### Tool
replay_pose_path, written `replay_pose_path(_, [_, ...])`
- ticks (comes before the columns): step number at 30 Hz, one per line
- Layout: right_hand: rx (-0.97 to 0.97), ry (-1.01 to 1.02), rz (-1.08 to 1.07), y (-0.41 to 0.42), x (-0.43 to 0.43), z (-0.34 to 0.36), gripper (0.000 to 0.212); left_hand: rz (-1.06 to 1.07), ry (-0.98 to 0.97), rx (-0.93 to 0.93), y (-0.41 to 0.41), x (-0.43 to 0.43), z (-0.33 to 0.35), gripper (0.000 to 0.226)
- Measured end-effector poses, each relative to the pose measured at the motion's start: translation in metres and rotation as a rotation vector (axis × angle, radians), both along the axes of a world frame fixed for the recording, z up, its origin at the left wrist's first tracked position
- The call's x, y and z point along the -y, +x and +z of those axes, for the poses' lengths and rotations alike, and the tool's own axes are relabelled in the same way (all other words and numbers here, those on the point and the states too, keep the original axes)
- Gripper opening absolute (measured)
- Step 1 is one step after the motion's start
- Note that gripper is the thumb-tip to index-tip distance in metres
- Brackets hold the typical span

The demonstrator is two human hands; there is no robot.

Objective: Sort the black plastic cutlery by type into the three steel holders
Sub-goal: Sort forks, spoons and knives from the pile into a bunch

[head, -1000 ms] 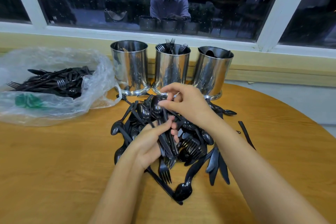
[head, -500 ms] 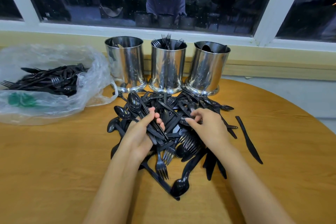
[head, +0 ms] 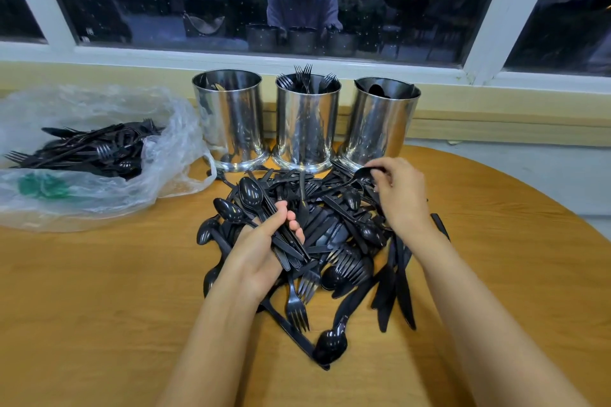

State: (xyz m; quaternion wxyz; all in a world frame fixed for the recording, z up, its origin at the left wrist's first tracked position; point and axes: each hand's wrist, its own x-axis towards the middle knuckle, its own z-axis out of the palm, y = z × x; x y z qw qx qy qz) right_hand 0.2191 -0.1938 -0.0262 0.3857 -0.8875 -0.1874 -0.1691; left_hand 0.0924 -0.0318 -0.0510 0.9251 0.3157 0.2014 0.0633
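A heap of black plastic cutlery lies on the wooden table in front of three steel holders. The left holder shows little inside, the middle holder has forks sticking up, and the right holder has dark pieces inside. My left hand grips a bundle of spoons by their handles, bowls pointing up and left. My right hand is at the heap's far right, pinching a black spoon near the right holder's base.
A clear plastic bag with more black cutlery lies at the left of the table. A windowsill and a dark window run behind the holders. The round table's edge curves off at the right.
My right hand has moved from the middle of the heap up and right to the right holder's base and taken hold of a spoon. My left hand keeps its bundle.
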Motion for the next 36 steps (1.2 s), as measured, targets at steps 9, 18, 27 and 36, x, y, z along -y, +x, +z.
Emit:
replay_pose_path(9, [-0.019,-0.011,0.424,-0.010,0.000,0.058,0.012,-0.121,0.136,-0.048,-0.005,0.005,0.005,0.033])
replay_pose_path(18, [0.159,-0.296,0.420,-0.008,-0.022,0.086,0.011,-0.191,0.065,-0.033,-0.005,0.005,0.004,0.024])
replay_pose_path(27, [-0.139,-0.331,0.658,-0.020,-0.053,0.065,0.006,-0.268,0.210,0.003,-0.008,0.011,0.006,0.039])
replay_pose_path(36, [-0.119,-0.145,0.629,-0.024,-0.071,0.034,0.016,-0.334,0.183,0.055,-0.005,0.011,0.001,0.009])
